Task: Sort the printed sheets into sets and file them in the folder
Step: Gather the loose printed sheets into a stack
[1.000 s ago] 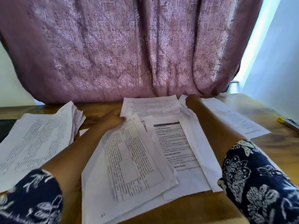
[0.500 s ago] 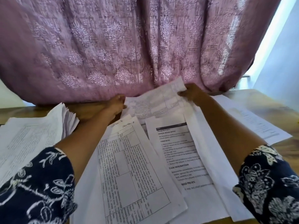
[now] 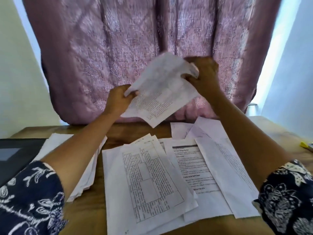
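A printed sheet (image 3: 160,92) with a text table is held up in the air above the far side of the wooden table (image 3: 115,134). My left hand (image 3: 117,100) pinches its left edge and my right hand (image 3: 202,77) grips its upper right corner. Below them lie loose printed sheets: a table-grid page (image 3: 149,182) in the middle, a page with headings (image 3: 193,170) to its right, and more pages (image 3: 227,160) fanned further right. A thick stack of sheets (image 3: 84,175) lies at the left, partly hidden by my left forearm. A dark folder (image 3: 15,155) sits at the left edge.
A pink patterned curtain (image 3: 135,48) hangs right behind the table's far edge. A yellow object (image 3: 304,145) lies at the right edge of the table. White walls flank the curtain on both sides.
Both hands have lifted the far sheet off the table and raised it in front of the curtain. The view has tilted up and back, bringing the dark folder into sight.
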Motion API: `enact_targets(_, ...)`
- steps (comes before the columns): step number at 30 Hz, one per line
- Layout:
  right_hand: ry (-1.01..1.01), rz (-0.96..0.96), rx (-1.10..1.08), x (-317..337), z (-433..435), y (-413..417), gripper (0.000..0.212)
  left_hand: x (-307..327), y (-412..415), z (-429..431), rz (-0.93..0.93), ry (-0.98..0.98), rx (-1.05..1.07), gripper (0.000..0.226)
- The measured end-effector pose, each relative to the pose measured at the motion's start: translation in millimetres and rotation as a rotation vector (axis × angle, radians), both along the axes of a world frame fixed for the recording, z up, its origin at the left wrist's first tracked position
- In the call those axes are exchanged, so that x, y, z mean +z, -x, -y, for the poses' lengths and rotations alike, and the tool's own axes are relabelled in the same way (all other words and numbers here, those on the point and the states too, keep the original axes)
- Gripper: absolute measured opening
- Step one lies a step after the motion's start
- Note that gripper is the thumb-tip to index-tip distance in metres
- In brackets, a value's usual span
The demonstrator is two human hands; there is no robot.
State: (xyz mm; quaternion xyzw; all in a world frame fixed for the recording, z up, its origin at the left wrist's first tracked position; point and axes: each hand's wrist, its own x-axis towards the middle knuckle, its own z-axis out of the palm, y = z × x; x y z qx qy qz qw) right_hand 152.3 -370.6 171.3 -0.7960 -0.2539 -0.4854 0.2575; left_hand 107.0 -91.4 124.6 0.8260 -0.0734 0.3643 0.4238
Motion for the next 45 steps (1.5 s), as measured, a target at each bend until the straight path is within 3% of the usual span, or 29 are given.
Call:
enact_targets(2, -0.205, 0.123, -0.098, 1, -5, 13, 0.080, 11, 23, -6, 0.047, 0.160, -0.022, 0.026)
enact_targets(3, -0.293, 0.082, -0.079, -2, -8, 21, 0.094, 14, 34, -9, 0.035, 0.268, -0.051, 0.028)
enact_targets(5, -0.489, -0.240, 0.209, -13, -20, 41, 0.107, 12, 54, -15, -0.070, 0.456, -0.112, 0.037)
enact_targets(7, -0.746, -0.702, 0.635, -31, -34, 58, 0.093, -2, 79, -18, -0.233, 0.512, -0.172, 0.043)
enact_targets(8, -0.754, -0.858, 0.716, -43, -39, 68, 0.075, -14, 92, -18, -0.313, 0.523, -0.185, 0.043)
enact_targets(10, -0.587, -1.033, 0.596, -75, -45, 83, 0.039, -44, 119, -19, -0.434, 0.538, -0.157, 0.039)
enact_targets(12, -0.489, -1.116, 0.526, -109, -53, 100, 0.020, -78, 138, -20, -0.478, 0.509, -0.054, 0.035)
enact_targets(14, -0.417, -1.128, 0.431, -143, -60, 110, 0.024, -111, 153, -17, -0.501, 0.422, 0.054, 0.051)
enact_targets(17, -0.059, -1.061, 0.101, -172, -62, 116, 0.059, -144, 165, -12, -0.431, 0.132, 0.215, 0.071)
enact_targets(20, 0.152, -0.941, -0.091, -185, -41, 123, 0.049, -158, 167, -10, -0.405, -0.166, 0.325, 0.072)
enact_targets(22, 0.253, -0.846, -0.196, -192, -23, 127, 0.036, -165, 164, -12, -0.471, -0.259, 0.287, 0.070)
enact_targets(25, 0.357, -0.882, -0.221, -199, -4, 123, 0.036, -173, 162, -7, -0.609, -0.407, 0.223, 0.071)
enact_targets(28, 0.455, -1.005, -0.166, -207, 2, 116, 0.059, -177, 164, 7, -0.749, -0.623, 0.160, 0.072)
enact_targets(31, 0.544, -1.055, -0.123, -209, 16, 112, 0.077, -178, 164, 14, -0.841, -0.664, 0.124, 0.067)
enact_targets(36, 0.490, -1.090, -0.095, -204, 51, 108, 0.076, -179, 163, 11, -0.851, -0.655, 0.141, 0.071)
enact_targets(39, 0.400, -1.059, -0.137, -208, 55, 105, 0.066, -179, 161, 10, -0.840, -0.611, 0.150, 0.072)
enact_targets(42, 0.363, -0.941, -0.233, -201, 53, 98, 0.043, -176, 163, 12, -0.817, -0.536, 0.128, 0.070)
enact_targets(45, 0.305, -0.928, -0.199, -180, 50, 88, 0.034, -174, 166, 12, -0.794, -0.459, 0.108, 0.068)
